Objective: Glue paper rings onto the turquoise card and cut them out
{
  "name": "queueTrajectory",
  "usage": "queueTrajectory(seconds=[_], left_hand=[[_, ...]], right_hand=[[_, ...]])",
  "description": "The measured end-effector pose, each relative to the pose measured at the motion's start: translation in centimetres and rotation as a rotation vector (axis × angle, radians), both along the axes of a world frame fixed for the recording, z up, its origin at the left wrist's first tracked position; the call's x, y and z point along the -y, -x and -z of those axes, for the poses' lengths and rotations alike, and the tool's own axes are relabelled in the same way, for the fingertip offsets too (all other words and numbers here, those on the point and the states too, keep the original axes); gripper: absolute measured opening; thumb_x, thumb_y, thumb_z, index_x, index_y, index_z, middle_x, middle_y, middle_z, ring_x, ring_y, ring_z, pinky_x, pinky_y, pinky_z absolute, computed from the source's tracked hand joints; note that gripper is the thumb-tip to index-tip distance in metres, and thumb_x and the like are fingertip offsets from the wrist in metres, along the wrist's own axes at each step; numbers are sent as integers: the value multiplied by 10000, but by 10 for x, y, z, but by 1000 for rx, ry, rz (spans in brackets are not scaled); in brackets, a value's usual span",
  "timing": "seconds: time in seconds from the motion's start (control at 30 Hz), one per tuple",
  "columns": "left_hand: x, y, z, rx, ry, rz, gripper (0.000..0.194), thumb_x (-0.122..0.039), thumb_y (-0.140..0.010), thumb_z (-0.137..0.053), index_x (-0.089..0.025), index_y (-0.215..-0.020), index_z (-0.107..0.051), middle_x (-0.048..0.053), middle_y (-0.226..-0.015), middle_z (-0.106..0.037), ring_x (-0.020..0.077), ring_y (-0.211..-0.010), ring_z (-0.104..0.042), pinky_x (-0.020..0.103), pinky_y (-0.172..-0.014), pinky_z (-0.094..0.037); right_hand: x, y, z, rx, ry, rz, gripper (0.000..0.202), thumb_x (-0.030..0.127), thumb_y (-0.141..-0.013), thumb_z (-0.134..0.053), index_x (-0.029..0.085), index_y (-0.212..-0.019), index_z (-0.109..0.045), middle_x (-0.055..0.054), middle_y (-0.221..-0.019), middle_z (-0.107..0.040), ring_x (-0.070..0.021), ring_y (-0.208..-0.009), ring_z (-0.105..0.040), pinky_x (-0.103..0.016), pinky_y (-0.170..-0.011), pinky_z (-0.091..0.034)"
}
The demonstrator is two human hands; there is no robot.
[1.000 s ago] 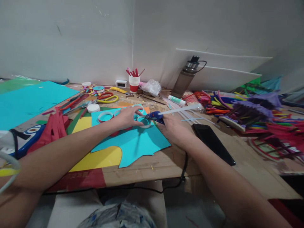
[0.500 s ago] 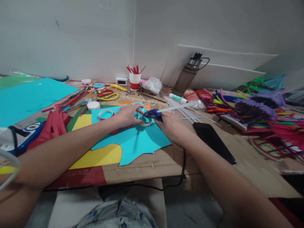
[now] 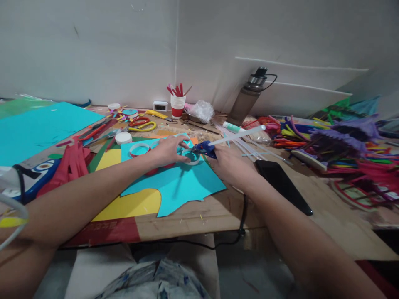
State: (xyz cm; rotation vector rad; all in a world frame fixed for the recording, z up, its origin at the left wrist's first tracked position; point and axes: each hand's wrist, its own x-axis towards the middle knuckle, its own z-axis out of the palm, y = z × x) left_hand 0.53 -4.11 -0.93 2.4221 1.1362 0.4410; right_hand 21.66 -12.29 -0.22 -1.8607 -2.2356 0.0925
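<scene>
A blue glue gun [image 3: 204, 148] with a long white glue stick [image 3: 238, 136] rising from its back is gripped in my right hand [image 3: 229, 164]. Its nozzle points at a white ring [image 3: 190, 158] lying on a torn-edged turquoise sheet [image 3: 181, 187]. My left hand [image 3: 171, 150] rests over the sheet with thumb and fingers curved apart beside that ring. Whether the fingertips touch the ring is unclear. Another red and white ring [image 3: 139, 150] lies left of my left hand, and other red rings are partly hidden under it.
A black phone [image 3: 282, 187] lies right of my right hand. Behind are a leaning bottle [image 3: 247, 99], a paper cup [image 3: 178, 106] with red sticks, and scissors [image 3: 141, 124]. Pipe cleaners [image 3: 291, 133] pile up at the right. A black cord [image 3: 243, 214] hangs over the front edge.
My right hand and the glue gun have shifted slightly right, and the glue stick's back end is lower in tilt. My left hand is nearly unmoved.
</scene>
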Motion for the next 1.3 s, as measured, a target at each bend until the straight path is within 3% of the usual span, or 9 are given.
queueTrajectory(seconds=[0.17,0.43,0.63,1.07,1.3], left_hand=[[-3,1,4,21,-18,14,691,-405,-722,-803,-250,-1340,-536,34,-1250,-721,283,-1176,-636,414,-992,-459],[0,0,1,22,-3,1,701,-396,-719,-803,-242,-1349,-535,42,-1244,-723,282,-1167,-642,412,-990,-462],[-3,1,4,19,-3,10,703,-402,-705,-806,-256,-1341,-544,40,-1249,-721,290,-1150,-653,414,-986,-479],[-4,1,5,8,-20,5,694,-410,-705,-803,-248,-1332,-553,45,-1253,-719,291,-1150,-654,406,-976,-490],[-4,1,5,8,-20,7,719,-437,-713,-802,-246,-1353,-537,37,-1234,-724,285,-1126,-656,404,-955,-478]], right_hand=[[-4,-2,6,13,-20,-22,277,293,-975,-490,157,-1185,-609,-166,-1170,-696,-289,-1045,-644,-354,-844,-460],[0,-4,-2,-7,-4,-51,302,295,-978,-486,148,-1210,-612,-163,-1140,-707,-286,-1007,-651,-359,-823,-465],[-6,0,7,-27,-11,-51,257,257,-953,-515,138,-1160,-610,-186,-1166,-694,-308,-1077,-635,-385,-885,-469],[-9,-1,8,-43,-8,-63,240,287,-962,-510,162,-1147,-599,-160,-1145,-699,-287,-1043,-636,-363,-858,-467],[3,-6,-6,-6,1,-25,319,241,-966,-487,135,-1256,-569,-172,-1157,-700,-299,-1018,-650,-355,-811,-463]])
